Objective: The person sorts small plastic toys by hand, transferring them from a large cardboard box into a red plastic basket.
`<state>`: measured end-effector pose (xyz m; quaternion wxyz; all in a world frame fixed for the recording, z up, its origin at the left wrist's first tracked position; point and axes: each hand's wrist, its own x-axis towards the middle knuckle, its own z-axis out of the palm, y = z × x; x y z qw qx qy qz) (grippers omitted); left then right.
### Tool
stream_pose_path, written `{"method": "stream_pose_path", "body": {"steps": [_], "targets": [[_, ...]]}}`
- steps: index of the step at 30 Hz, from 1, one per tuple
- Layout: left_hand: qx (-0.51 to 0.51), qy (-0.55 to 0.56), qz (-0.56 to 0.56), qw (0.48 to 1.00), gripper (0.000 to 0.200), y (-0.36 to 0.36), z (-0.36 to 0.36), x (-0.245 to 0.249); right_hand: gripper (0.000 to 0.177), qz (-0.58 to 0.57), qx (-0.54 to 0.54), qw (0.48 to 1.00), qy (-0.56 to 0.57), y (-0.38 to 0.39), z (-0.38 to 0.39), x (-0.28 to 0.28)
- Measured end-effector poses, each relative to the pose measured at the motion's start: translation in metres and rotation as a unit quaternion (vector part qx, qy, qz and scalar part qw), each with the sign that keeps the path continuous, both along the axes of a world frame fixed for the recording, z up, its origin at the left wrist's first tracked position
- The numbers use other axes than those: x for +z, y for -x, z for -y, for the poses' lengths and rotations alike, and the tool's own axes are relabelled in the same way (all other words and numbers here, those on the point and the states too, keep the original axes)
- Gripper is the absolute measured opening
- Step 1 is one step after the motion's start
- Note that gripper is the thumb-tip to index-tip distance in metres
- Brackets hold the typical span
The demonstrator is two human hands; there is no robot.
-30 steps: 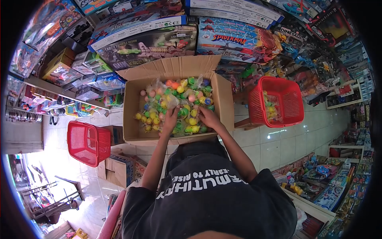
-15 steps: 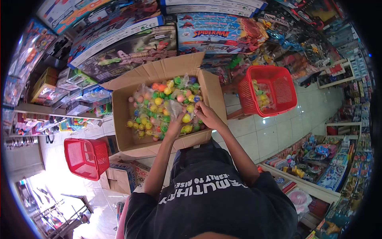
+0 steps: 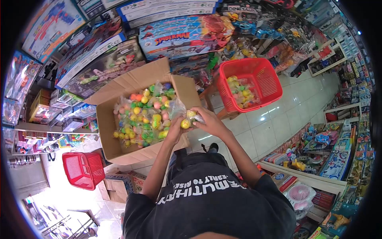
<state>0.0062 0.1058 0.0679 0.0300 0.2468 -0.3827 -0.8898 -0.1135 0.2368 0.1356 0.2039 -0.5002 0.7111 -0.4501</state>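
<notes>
A clear plastic bag [image 3: 177, 108] with small yellow balls [image 3: 186, 123] in it is between my hands, at the near right corner of the cardboard box [image 3: 187, 88]. My left hand [image 3: 174, 131] is closed on the bag's left side, partly covering it. On the other side, the fingers of my right hand [image 3: 211, 124] pinch the bag beside the balls. Inside the box lies a heap of bagged small balls [image 3: 145, 115] in yellow, green, orange and pink.
A red basket [image 3: 274, 89] holding some bagged balls stands to the right of the box. Another red basket [image 3: 84, 170] is at the lower left. Boxed toys [image 3: 175, 38] are stacked behind, and low shelves [image 3: 302, 175] line the right side.
My hands have lifted the bag of yellow balls from over the heap to the box's near right edge. The view has swung right, so the box sits further left.
</notes>
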Motion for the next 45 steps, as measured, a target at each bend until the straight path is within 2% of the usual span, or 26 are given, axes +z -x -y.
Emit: {"method": "stream_pose_path", "body": {"steps": [1,5,7,10,13,17,19,23,26,28,31,35,37,41,43,44,45], "targets": [[-0.007,0.02,0.0,1.0,0.038,0.006,-0.009,0.005,0.044,-0.033,-0.001,0.999,0.01,0.005,-0.01,0.005],[-0.01,0.031,-0.019,0.999,0.037,0.032,-0.056,0.023,0.041,-0.056,-0.011,0.998,-0.024,0.028,-0.058,0.017],[-0.006,0.042,0.001,0.999,0.037,0.045,-0.081,0.032,0.034,-0.078,-0.024,0.997,0.0,0.039,-0.082,0.02],[-0.033,0.07,0.01,0.997,0.039,0.063,-0.113,0.024,0.033,-0.094,-0.027,0.995,0.037,0.055,-0.117,0.013],[-0.058,0.068,0.009,0.996,0.038,0.083,-0.144,0.02,0.03,-0.039,-0.049,0.997,0.039,0.065,-0.153,0.009],[-0.084,0.071,-0.005,0.994,0.04,0.105,-0.184,0.017,0.026,-0.041,-0.063,0.995,0.06,0.084,-0.193,0.005],[-0.096,0.021,0.016,0.995,0.046,0.115,-0.203,0.021,0.021,-0.034,-0.078,0.995,0.058,0.092,-0.211,0.005],[-0.125,-0.009,0.015,0.992,0.054,0.135,-0.224,0.024,0.019,-0.037,-0.114,0.991,0.052,0.106,-0.237,0.008],[-0.146,0.006,0.018,0.989,0.055,0.151,-0.232,0.02,0.02,-0.023,-0.136,0.989,0.044,0.118,-0.255,0.012],[-0.145,0.027,0.003,0.989,0.056,0.162,-0.238,0.027,0.02,0.045,-0.146,0.988,0.029,0.128,-0.263,0.017],[-0.14,0.045,0.012,0.989,0.055,0.189,-0.243,0.025,0.02,0.041,-0.161,0.984,0.068,0.153,-0.275,0.008],[-0.129,0.028,0.007,0.991,0.055,0.212,-0.236,0.012,0.019,0.058,-0.157,0.984,0.058,0.182,-0.277,0.002],[-0.111,-0.006,0.005,0.994,0.051,0.225,-0.228,0.005,0.018,0.14,-0.186,0.972,0.037,0.199,-0.274,0.009],[-0.078,-0.006,-0.031,0.996,0.042,0.254,-0.21,0.005,0.018,0.182,-0.197,0.959,0.088,0.252,-0.261,-0.009],[-0.032,0.039,-0.013,0.999,0.03,0.273,-0.201,0.017,0.017,0.157,-0.194,0.965,0.076,0.283,-0.252,-0.019],[-0.025,0.038,-0.013,0.999,0.03,0.281,-0.194,0.016,0.017,0.134,-0.198,0.968,0.07,0.3,-0.247,-0.025],[0.003,0.037,-0.002,0.999,0.026,0.287,-0.187,0.01,0.016,0.141,-0.194,0.971,0.024,0.317,-0.242,-0.032]]}}
